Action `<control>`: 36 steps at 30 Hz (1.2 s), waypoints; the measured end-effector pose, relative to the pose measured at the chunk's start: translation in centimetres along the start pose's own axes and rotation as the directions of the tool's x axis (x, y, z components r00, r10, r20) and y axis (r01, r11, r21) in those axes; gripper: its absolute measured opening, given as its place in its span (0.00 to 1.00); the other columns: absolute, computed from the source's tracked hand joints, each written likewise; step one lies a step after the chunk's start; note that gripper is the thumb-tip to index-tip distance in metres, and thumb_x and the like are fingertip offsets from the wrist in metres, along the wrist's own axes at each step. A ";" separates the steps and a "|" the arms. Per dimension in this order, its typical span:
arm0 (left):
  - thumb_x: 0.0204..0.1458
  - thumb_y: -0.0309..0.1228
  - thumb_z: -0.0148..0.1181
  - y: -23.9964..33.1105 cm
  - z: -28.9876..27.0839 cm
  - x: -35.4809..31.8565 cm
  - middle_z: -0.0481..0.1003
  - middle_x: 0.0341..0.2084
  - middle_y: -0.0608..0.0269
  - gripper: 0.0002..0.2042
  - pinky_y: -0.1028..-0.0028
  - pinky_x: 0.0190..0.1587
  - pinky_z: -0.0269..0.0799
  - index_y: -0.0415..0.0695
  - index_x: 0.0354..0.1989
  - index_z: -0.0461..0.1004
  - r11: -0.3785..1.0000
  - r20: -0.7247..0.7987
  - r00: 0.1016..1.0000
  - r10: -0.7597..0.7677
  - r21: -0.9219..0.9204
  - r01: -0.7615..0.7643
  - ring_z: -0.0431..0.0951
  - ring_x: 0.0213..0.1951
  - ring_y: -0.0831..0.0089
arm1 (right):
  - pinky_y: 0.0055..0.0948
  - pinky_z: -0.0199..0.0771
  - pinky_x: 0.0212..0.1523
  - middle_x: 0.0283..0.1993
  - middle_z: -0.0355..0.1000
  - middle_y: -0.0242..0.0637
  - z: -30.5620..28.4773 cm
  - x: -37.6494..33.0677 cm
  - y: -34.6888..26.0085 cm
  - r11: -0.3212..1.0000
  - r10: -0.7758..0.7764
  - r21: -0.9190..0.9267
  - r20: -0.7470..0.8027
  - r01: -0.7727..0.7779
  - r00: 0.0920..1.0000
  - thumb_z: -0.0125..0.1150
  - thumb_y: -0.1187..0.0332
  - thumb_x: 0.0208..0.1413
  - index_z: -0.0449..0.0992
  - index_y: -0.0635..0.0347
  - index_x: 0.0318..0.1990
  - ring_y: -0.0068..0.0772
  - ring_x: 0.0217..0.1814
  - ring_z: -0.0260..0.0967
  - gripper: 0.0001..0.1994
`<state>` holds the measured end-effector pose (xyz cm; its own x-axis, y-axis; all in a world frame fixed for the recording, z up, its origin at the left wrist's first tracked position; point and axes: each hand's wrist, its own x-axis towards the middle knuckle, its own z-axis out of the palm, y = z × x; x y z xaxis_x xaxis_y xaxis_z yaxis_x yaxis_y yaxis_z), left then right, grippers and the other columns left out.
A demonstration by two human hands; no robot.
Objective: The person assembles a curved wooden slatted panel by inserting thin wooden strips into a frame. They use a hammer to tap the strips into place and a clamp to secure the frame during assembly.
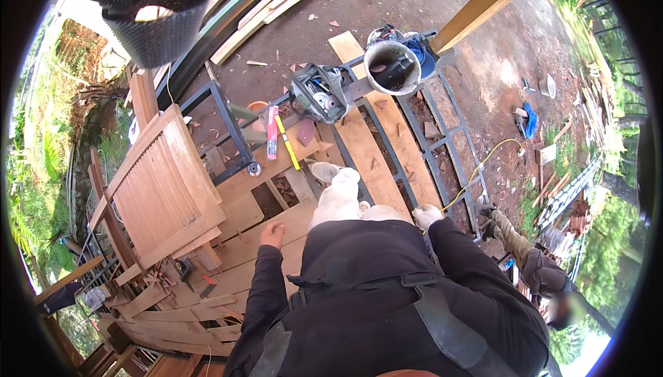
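- Resting on a wooden plank [276, 266], the bare left hand [272, 234] lies loosely curled, pinching nothing.
- Gloved right hand [427, 216]: grip unclear.
- Open tool bag [318, 92] holds tools; white bucket [391, 67] holds dark items.

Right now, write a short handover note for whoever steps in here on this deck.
Left hand: bare, empty, resting on the wood planks. Right hand: in a light glove, down by the metal frame, beside the yellow cord; I cannot tell if it holds anything. Tool bag and bucket sit ahead. Several planks are laid; open frame gaps remain.
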<state>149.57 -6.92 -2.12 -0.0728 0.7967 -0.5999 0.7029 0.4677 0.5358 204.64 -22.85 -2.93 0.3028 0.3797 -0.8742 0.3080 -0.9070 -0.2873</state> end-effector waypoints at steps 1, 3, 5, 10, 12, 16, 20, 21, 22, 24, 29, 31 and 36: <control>0.58 0.33 0.63 -0.4 -0.4 0.7 0.83 0.36 0.54 0.16 0.71 0.46 0.78 0.35 0.50 0.79 0.996 0.009 0.998 -0.065 -0.056 0.065 0.84 0.37 0.69 | 0.37 0.78 0.50 0.41 0.81 0.51 -0.6 0.2 -3.1 0.994 -0.073 -0.079 -0.050 0.069 0.996 0.56 0.58 0.57 0.82 0.65 0.49 0.45 0.45 0.81 0.21; 0.58 0.32 0.62 1.0 -1.1 3.5 0.83 0.37 0.54 0.16 0.71 0.47 0.78 0.35 0.50 0.79 0.992 -0.005 0.995 -0.102 -0.081 0.101 0.84 0.38 0.70 | 0.38 0.74 0.59 0.49 0.80 0.55 -3.1 1.1 -11.0 0.971 -0.183 -0.175 -0.092 0.165 0.979 0.57 0.57 0.57 0.81 0.65 0.51 0.50 0.55 0.78 0.22; 0.58 0.32 0.62 2.5 -2.4 5.9 0.83 0.37 0.54 0.15 0.71 0.48 0.78 0.35 0.50 0.79 0.992 -0.015 0.994 -0.110 -0.059 0.109 0.84 0.40 0.70 | 0.38 0.71 0.64 0.53 0.79 0.56 -4.4 1.0 -16.5 0.964 -0.242 -0.142 -0.119 0.224 0.963 0.56 0.57 0.60 0.79 0.67 0.54 0.51 0.60 0.75 0.23; 0.57 0.35 0.65 9.7 -6.5 15.9 0.83 0.42 0.52 0.17 0.67 0.53 0.76 0.39 0.51 0.80 0.995 -0.210 0.975 -0.068 -0.085 0.051 0.83 0.47 0.65 | 0.36 0.72 0.63 0.55 0.78 0.56 -4.7 6.3 -23.0 0.889 -0.419 -0.203 -0.002 0.410 0.908 0.57 0.61 0.60 0.76 0.72 0.57 0.50 0.60 0.76 0.24; 0.56 0.36 0.67 7.8 -7.4 22.1 0.83 0.43 0.51 0.20 0.66 0.53 0.76 0.39 0.54 0.78 0.998 -0.340 0.940 -0.027 -0.066 0.005 0.83 0.46 0.63 | 0.36 0.71 0.64 0.55 0.78 0.56 -4.4 8.9 -25.3 0.891 -0.339 -0.271 0.139 0.365 0.931 0.57 0.59 0.59 0.78 0.70 0.56 0.49 0.60 0.76 0.24; 0.53 0.43 0.71 10.8 -8.3 32.8 0.76 0.56 0.44 0.32 0.61 0.62 0.69 0.36 0.63 0.70 0.954 -0.550 0.831 0.082 0.283 0.094 0.75 0.59 0.53 | 0.43 0.75 0.57 0.45 0.80 0.57 -2.6 19.5 -25.9 0.698 -0.436 -0.499 0.273 0.514 0.857 0.56 0.60 0.57 0.82 0.65 0.49 0.58 0.51 0.78 0.20; 0.49 0.50 0.73 9.8 -9.3 35.4 0.73 0.57 0.39 0.41 0.57 0.63 0.66 0.36 0.66 0.66 0.915 -0.709 0.700 0.090 0.336 0.222 0.72 0.62 0.48 | 0.49 0.76 0.48 0.40 0.79 0.57 1.4 33.3 -30.4 0.656 -0.519 -0.386 0.393 0.649 0.759 0.57 0.61 0.55 0.81 0.65 0.41 0.61 0.46 0.77 0.16; 0.48 0.52 0.73 9.2 -9.2 35.4 0.73 0.57 0.38 0.43 0.55 0.61 0.68 0.37 0.67 0.64 0.933 -0.641 0.767 0.025 0.291 0.213 0.74 0.59 0.46 | 0.48 0.77 0.47 0.39 0.79 0.57 3.1 36.8 -30.9 0.620 -0.535 -0.386 0.428 0.683 0.728 0.56 0.61 0.55 0.80 0.64 0.43 0.61 0.45 0.77 0.16; 0.49 0.53 0.73 10.0 -7.6 37.2 0.73 0.57 0.38 0.44 0.55 0.60 0.69 0.37 0.67 0.63 0.934 -0.637 0.771 0.006 0.279 0.223 0.75 0.59 0.45 | 0.48 0.77 0.46 0.39 0.78 0.57 3.8 40.3 -30.9 0.600 -0.548 -0.395 0.430 0.695 0.717 0.56 0.61 0.56 0.80 0.62 0.44 0.60 0.45 0.77 0.16; 0.49 0.55 0.72 11.6 -4.4 38.5 0.74 0.56 0.38 0.45 0.55 0.59 0.70 0.37 0.68 0.62 0.932 -0.654 0.755 -0.045 0.245 0.268 0.76 0.57 0.44 | 0.49 0.74 0.52 0.40 0.77 0.59 5.3 42.2 -36.0 0.602 -0.614 -0.340 0.382 0.723 0.691 0.54 0.64 0.58 0.79 0.66 0.42 0.59 0.48 0.76 0.14; 0.55 0.53 0.67 11.7 -3.8 38.1 0.75 0.54 0.38 0.39 0.55 0.56 0.71 0.36 0.66 0.62 0.878 -0.704 0.709 0.030 0.358 0.317 0.77 0.54 0.42 | 0.44 0.73 0.60 0.52 0.76 0.58 10.7 49.1 -46.3 0.610 -0.696 -0.255 0.279 0.750 0.661 0.57 0.64 0.58 0.77 0.64 0.56 0.58 0.58 0.73 0.20; 0.56 0.53 0.66 12.5 -3.7 38.9 0.75 0.54 0.38 0.39 0.55 0.56 0.71 0.36 0.66 0.62 0.878 -0.700 0.713 0.038 0.364 0.310 0.77 0.54 0.42 | 0.40 0.68 0.67 0.66 0.68 0.57 10.3 51.6 -46.7 0.737 -0.625 -0.268 0.076 0.620 0.777 0.58 0.64 0.58 0.66 0.63 0.67 0.56 0.66 0.68 0.29; 0.56 0.50 0.67 12.9 -4.0 37.5 0.76 0.52 0.41 0.35 0.56 0.54 0.71 0.38 0.64 0.64 0.885 -0.719 0.695 -0.001 0.323 0.335 0.78 0.52 0.45 | 0.38 0.55 0.76 0.75 0.57 0.55 8.8 53.6 -43.7 0.683 -0.707 -0.334 -0.077 0.650 0.703 0.54 0.66 0.59 0.58 0.66 0.73 0.52 0.77 0.56 0.34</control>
<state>153.10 30.50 -15.33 -0.5602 0.8283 0.0102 0.8261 0.5576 0.0817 199.43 35.58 -40.71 0.0647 0.9221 -0.3814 0.7085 -0.3116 -0.6332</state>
